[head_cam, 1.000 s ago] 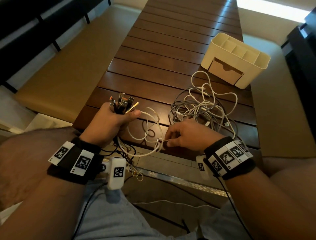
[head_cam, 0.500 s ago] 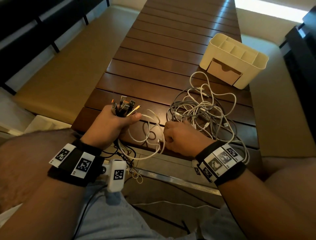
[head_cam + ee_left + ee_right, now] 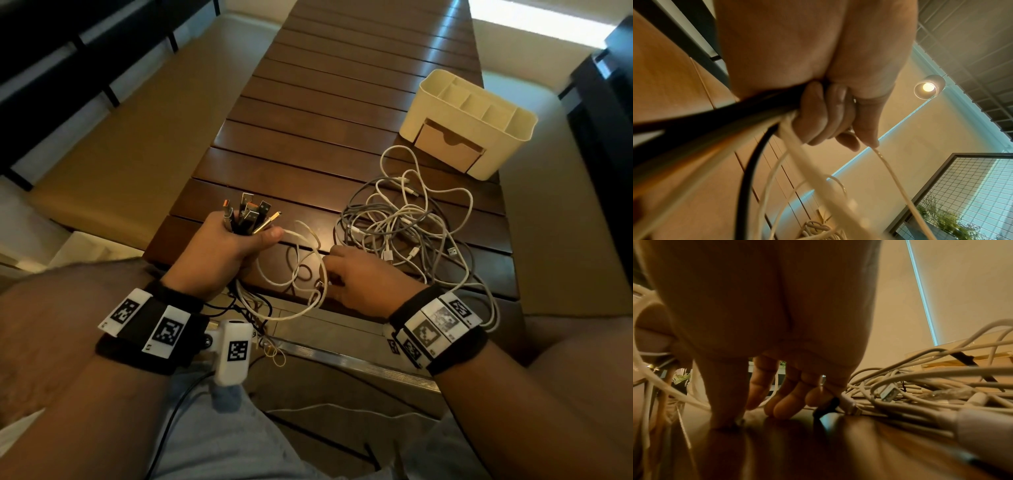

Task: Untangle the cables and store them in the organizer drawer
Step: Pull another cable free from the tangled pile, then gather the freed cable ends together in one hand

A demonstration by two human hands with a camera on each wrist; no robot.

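Observation:
My left hand grips a bundle of cable plugs that stick up out of the fist. Their black and white cords run down under the curled fingers. A white cable loop lies on the table between my hands. My right hand sits at the near left edge of the tangle of white and grey cables. Its straight fingertips touch the wood beside a loose connector. The cream organizer stands far right with its drawer closed.
The slatted brown table stretches away from me, with tan benches on both sides. Several cords hang off the table's near edge above my lap. A USB plug rests in the tangle close to my right fingers.
My right hand moved from the white cable's end toward the tangle, and its fingers straightened down onto the table. My left hand kept its grip and barely moved.

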